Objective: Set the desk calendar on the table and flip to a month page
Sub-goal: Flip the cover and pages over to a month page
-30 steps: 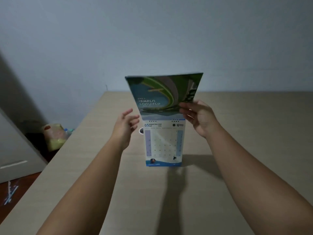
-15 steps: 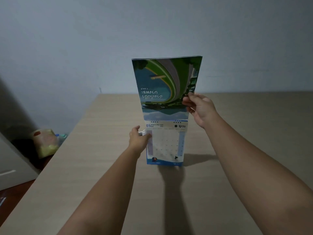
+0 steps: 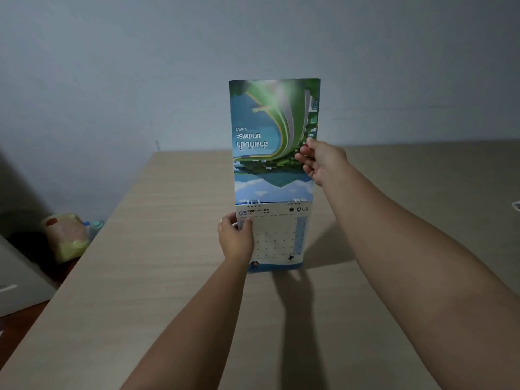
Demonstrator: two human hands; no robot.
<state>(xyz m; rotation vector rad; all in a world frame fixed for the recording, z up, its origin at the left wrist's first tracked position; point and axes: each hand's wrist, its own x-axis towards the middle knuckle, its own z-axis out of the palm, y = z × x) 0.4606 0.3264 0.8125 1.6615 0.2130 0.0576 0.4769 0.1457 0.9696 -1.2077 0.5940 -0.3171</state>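
A spiral-bound desk calendar stands upright on the light wooden table, its white "05 MAY" month page facing me. Above the wire binding, a stack of flipped pages rises straight up, showing an upside-down green and blue picture. My right hand pinches the right edge of those raised pages. My left hand grips the calendar's left edge just under the binding, covering part of the month grid.
The table's left edge runs diagonally from back centre to front left. Beyond it, on the floor, sit a yellowish bag and a plastic bottle. A grey wall stands behind the table. A small white object pokes in at the right edge.
My left hand moved from open air onto the calendar's left edge and gripped it. My right hand lifted the flipped pages from tilted toward me to nearly vertical.
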